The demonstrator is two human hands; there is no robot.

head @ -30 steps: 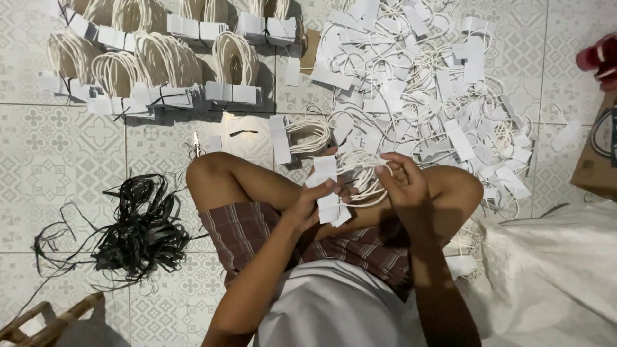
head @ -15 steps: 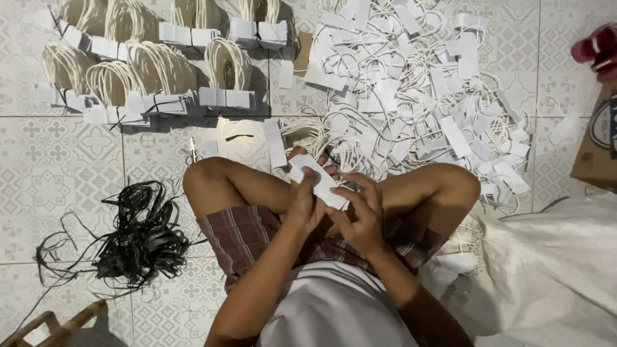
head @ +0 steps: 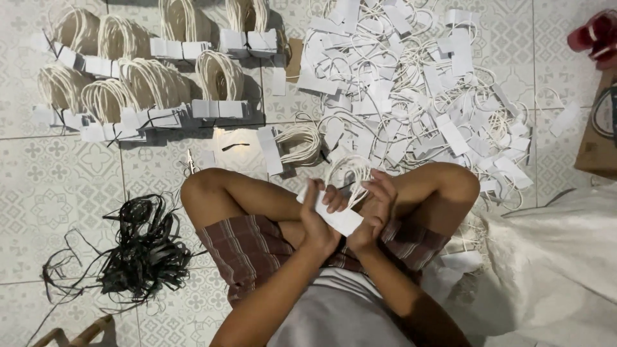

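Looping from white card strips (head: pixel 337 217): pale cords (head: pixel 350 175)

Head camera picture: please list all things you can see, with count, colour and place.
stack of paper strips with cord loops: one, white, held between both hands above the lap
tied bundles: about nine, cream cords with white strips, in rows on the floor at upper left
small bundle: one, cream and white, on the floor just past the knees
loose pile: too many to count, white strips and cords, upper right
black ties: one tangled heap, floor at left
white sack: one, at right
cardboard box: one, brown, right edge
tiled floor: pale, patterned
left hand: holds the stack
right hand: holds the stack
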